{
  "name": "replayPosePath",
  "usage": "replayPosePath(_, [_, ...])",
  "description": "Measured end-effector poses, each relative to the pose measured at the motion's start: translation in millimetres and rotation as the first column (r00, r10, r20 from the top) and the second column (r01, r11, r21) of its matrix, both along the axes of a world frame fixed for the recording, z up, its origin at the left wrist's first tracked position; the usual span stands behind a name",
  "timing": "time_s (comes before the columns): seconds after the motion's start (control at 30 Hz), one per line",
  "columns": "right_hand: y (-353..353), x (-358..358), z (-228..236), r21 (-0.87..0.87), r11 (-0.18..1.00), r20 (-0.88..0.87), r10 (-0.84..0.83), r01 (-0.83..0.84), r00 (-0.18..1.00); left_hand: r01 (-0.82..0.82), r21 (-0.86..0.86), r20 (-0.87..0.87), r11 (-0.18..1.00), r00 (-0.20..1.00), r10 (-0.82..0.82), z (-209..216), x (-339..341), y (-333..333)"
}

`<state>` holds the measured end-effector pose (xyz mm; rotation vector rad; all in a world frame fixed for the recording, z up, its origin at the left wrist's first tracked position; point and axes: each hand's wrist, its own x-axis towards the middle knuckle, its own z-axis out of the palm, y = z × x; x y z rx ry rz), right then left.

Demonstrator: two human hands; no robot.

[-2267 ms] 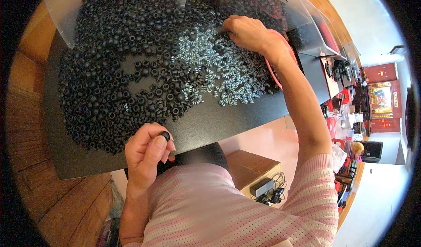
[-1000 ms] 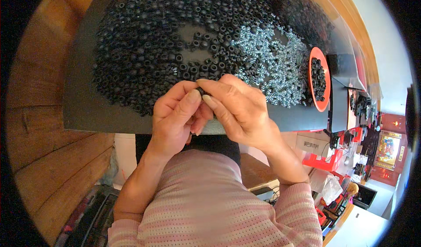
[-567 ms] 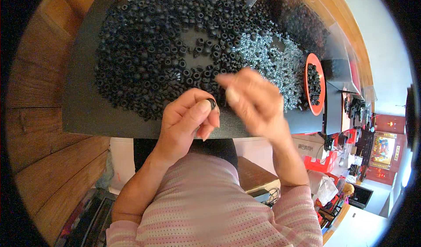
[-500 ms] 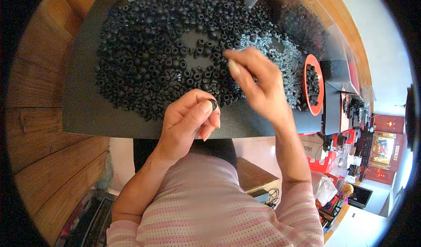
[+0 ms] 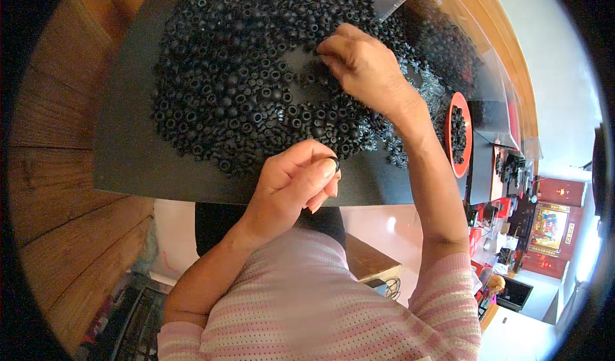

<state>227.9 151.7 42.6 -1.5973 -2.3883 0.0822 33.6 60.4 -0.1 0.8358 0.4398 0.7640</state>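
Note:
My left hand (image 5: 291, 180) is near the table's front edge, thumb and forefinger pinching a small black ring-shaped piece (image 5: 336, 163). Farther out, my right hand (image 5: 366, 66) reaches over a wide heap of small round black hollow pieces (image 5: 218, 85). Its fingers are curled together with the tips down at the pieces, beside a small bare patch of the tabletop. Whatever lies between those fingertips is hidden. A spread of small shiny silvery pieces (image 5: 426, 89) sits to the right, partly behind my right forearm.
An orange-red plate (image 5: 467, 130) holding more black pieces stands at the table's right side. Clear plastic panels (image 5: 400, 2) rise at the back. The dark tabletop (image 5: 125, 162) shows along the left and front. Wooden boards (image 5: 57, 169) run down the left.
My right hand has moved away from me, from beside the silvery pieces to the black heap farther back. My left hand keeps its pinch on the black ring-shaped piece.

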Motion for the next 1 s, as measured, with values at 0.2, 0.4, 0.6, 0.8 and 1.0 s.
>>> replayPosePath(0.2, [-15,-21,-2,-0.075,0.996,0.076,0.056,-0.05,0.996,0.021,0.001,0.032,1.0,0.999,-0.021,-4,0,-1])
replayPosePath(0.4, [-14,-33,-4,0.044,0.997,0.196,0.052,-0.061,0.979,0.013,0.011,0.02,1.0,1.0,-0.013,-4,1,-1])
replayPosePath(0.6, [-6,-24,-8,0.065,0.995,-0.05,0.083,-0.08,0.995,-0.009,0.009,-0.02,1.0,1.0,0.009,-3,4,0])
replayPosePath(0.8, [-38,-24,17,0.01,0.996,-0.388,0.087,-0.09,0.918,0.016,-0.052,0.033,0.999,0.999,-0.015,-1,1,-1])
replayPosePath(1.0, [-80,-21,16,-0.204,0.979,-0.602,-0.112,-0.017,0.79,-0.02,-0.038,0.066,0.999,0.998,0.022,-5,2,-4])
